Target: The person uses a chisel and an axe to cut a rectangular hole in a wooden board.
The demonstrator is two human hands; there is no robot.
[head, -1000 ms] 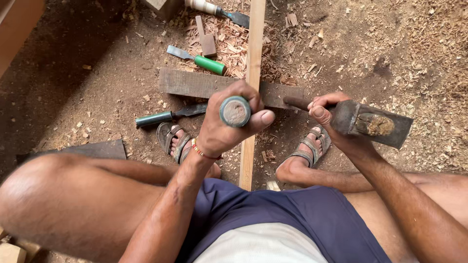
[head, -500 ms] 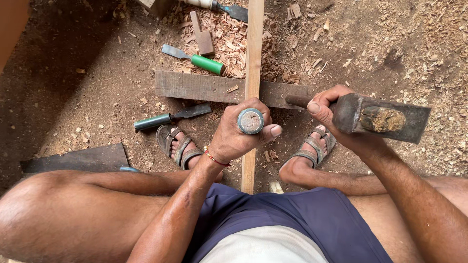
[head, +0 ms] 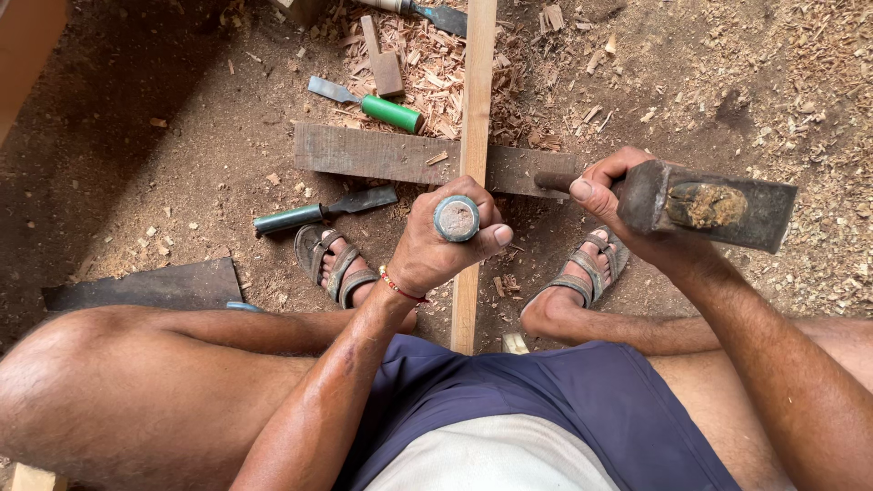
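Observation:
My left hand [head: 444, 244] is closed around an upright chisel whose round handle end [head: 456, 218] faces the camera, held over a long thin wooden strip [head: 476, 109] that runs away from me. My right hand [head: 607, 195] grips the handle of a heavy metal axe-like hammer head [head: 709, 205], raised to the right of the chisel. The strip lies across a dark flat board [head: 382, 153] on the dirt floor. The chisel's blade is hidden under my hand.
Two other chisels lie on the ground: a green-handled one [head: 368, 102] and a dark-handled one [head: 318, 213]. Wood shavings [head: 427, 64] are piled at the top. My sandalled feet [head: 336, 264] flank the strip. A dark slab [head: 150, 286] lies left.
The view has shifted slightly; the chisel hand has sunk a little toward the strip, and the hammer has stayed raised on the right, drifting slightly rightward.

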